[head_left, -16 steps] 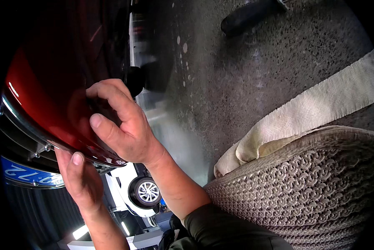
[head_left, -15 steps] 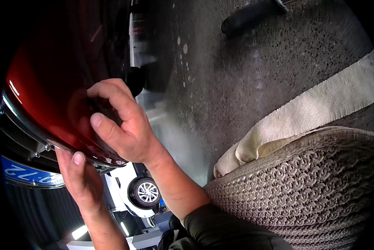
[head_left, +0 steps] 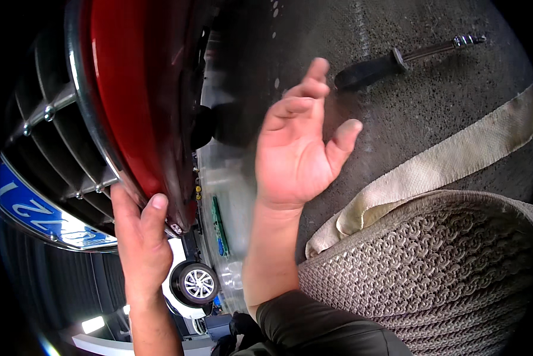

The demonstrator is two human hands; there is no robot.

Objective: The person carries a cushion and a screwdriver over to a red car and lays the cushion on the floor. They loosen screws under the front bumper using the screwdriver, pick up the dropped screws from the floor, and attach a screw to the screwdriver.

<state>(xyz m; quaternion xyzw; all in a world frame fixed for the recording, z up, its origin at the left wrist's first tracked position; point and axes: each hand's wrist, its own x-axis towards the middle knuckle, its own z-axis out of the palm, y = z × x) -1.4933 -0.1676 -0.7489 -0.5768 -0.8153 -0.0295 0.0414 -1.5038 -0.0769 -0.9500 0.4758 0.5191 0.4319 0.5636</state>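
My left hand [head_left: 144,237] holds the edge of a red car front panel [head_left: 124,113], beside the chrome-trimmed black grille [head_left: 61,142]. Its thumb lies against the panel and the other fingers partly disappear at the grille side. My right hand [head_left: 299,145] is raised away from the panel, palm showing, fingers partly bent and spread, with nothing in it. Just past its fingertips, a screwdriver-like tool [head_left: 370,72] with a black handle and a metal shaft lies on a dark, speckled surface.
A blue plate [head_left: 32,207] is set below the grille. At right, a beige strap [head_left: 438,154] runs above a beige textured woven piece [head_left: 421,267]. Beyond my arms stand a white car's wheel [head_left: 198,283] and a long green object [head_left: 220,225].
My right hand has left the red panel, swung right towards the tool and turned its palm into view. My left hand stays at the panel edge. More of the grille and tool now shows.
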